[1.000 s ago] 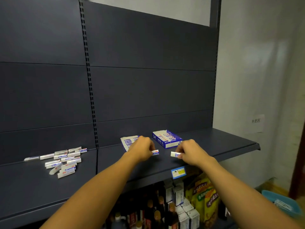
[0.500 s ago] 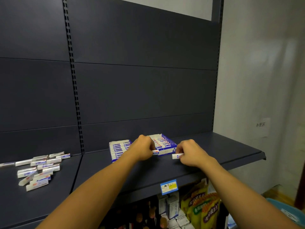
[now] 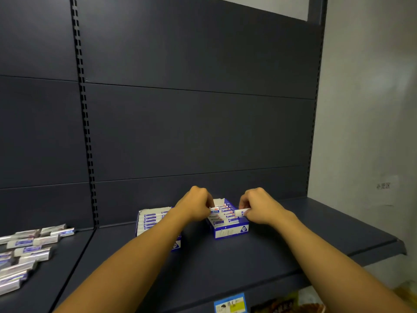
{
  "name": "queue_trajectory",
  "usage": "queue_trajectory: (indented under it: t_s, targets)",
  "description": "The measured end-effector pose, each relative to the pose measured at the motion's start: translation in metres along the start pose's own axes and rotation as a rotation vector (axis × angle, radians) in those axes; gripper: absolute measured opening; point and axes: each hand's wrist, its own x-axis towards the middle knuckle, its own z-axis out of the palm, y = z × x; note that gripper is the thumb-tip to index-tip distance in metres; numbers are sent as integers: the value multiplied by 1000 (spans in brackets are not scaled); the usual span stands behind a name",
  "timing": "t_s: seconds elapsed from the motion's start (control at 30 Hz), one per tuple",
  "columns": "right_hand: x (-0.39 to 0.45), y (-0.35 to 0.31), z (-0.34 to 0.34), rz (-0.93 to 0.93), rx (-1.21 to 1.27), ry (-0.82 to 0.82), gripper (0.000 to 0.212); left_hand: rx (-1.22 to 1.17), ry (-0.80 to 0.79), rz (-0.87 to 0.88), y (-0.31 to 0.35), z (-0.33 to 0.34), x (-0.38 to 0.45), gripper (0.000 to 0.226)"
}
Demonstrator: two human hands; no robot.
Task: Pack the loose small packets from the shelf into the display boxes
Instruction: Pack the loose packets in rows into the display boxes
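Note:
Two blue-and-white display boxes stand on the dark shelf. The right box point(image 3: 230, 231) holds rows of small white packets. Over its back left corner my left hand point(image 3: 194, 205) pinches one white packet point(image 3: 214, 210). My right hand point(image 3: 259, 207) pinches another white packet point(image 3: 240, 212) above the box's right edge. The left box point(image 3: 149, 219) is also filled with packets and my left forearm covers part of it. Several loose packets point(image 3: 24, 254) lie in a heap on the shelf at the far left.
The dark shelf point(image 3: 316, 231) ends at its right edge beside a grey wall point(image 3: 372, 109). A slotted upright point(image 3: 86, 132) divides the back panel. A blue price tag point(image 3: 230, 304) hangs on the shelf's front lip, with packaged goods below.
Both hands have moved forward with their packets, from in front of the right box to over it. The view has shifted closer and to the right.

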Motion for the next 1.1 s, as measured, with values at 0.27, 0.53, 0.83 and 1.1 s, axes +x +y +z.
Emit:
queue_trajectory:
  t_s: [0.27, 0.53, 0.83, 1.1]
  targets:
    - [39, 22, 13, -48, 13, -52, 19, 19, -32, -10, 4, 15, 31, 25]
    - [69, 43, 39, -157, 40, -110, 17, 32, -119, -75, 4, 39, 44, 29]
    - [86, 51, 53, -300, 85, -169, 19, 49, -113, -150, 5, 50, 42, 29]
    - [90, 55, 62, -327, 105, -170, 21, 61, -127, -174, 8, 53, 41, 30]
